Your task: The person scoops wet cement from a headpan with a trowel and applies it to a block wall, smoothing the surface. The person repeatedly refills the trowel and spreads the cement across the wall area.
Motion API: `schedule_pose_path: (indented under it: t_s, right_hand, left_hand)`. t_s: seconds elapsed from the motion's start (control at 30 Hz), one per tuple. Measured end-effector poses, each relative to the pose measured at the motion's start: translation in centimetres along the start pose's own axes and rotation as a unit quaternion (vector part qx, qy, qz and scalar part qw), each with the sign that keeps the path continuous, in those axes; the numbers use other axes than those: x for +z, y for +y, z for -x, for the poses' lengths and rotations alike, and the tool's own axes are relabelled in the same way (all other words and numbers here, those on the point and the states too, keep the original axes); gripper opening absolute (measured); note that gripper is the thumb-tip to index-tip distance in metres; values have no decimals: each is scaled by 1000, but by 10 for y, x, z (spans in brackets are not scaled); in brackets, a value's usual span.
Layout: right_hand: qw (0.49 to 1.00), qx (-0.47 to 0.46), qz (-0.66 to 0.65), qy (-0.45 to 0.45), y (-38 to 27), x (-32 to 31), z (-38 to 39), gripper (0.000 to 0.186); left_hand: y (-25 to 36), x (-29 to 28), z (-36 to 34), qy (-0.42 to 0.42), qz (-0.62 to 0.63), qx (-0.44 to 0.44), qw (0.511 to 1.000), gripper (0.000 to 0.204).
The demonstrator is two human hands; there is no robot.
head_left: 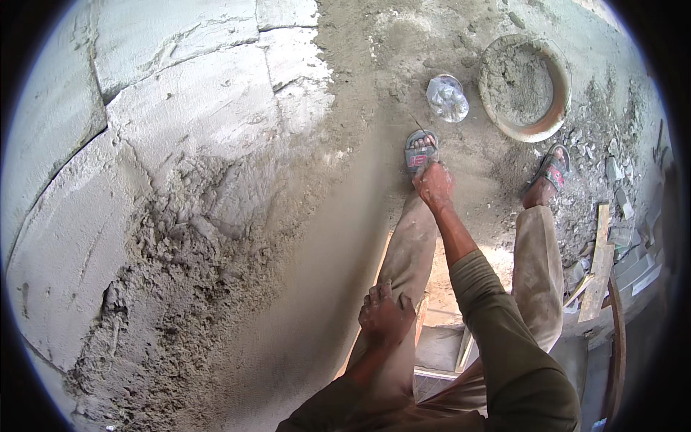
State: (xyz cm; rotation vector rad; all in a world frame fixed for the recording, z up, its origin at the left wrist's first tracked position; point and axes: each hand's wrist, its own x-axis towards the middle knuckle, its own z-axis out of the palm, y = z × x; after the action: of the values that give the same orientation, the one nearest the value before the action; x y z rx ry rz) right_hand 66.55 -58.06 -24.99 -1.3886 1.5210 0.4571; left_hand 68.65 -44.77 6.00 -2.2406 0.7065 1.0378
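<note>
My right hand is closed in front of my left sandal, near the lower left leg. A thin dark line shows above it by the toes; what the fingers hold is hard to make out. My left hand lies on my left trouser leg, fingers lightly bent and apart. My right foot in its sandal stands farther right. To the left, a band of smoothed grey mortar runs beside rough wet mortar and cracked pale blocks.
A round tub of grey mortar and a clear plastic bag are ahead. Rubble and wooden boards lie at the right. An opening with wooden framing shows below, between my legs.
</note>
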Motion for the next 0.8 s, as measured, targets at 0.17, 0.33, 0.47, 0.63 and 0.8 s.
schedule_pose_path:
  t_s: [0.17, 0.33, 0.47, 0.63, 0.8]
  right_hand:
    - [994, -94, 56, -19, -8, -11, -84, 23]
    - [998, -19, -14, 66, -3, 6, -55, 29]
    - [991, -83, -85, 55, 21, -3, 31, 37]
    - [953, -146, 46, 263, 76, -92, 121, 31]
    - [941, -18, 224, 253, 80, -287, 14, 22]
  left_hand:
    - [5, 5, -3, 24, 27, 8, 999, 52]
    - [13, -3, -7, 4, 14, -9, 1000, 54]
    - [12, -7, -7, -9, -6, -11, 1000, 56]
    - [10, -6, -2, -6, -6, -19, 1000, 60]
    - [24, -14, 0, -12, -19, -32, 999, 58]
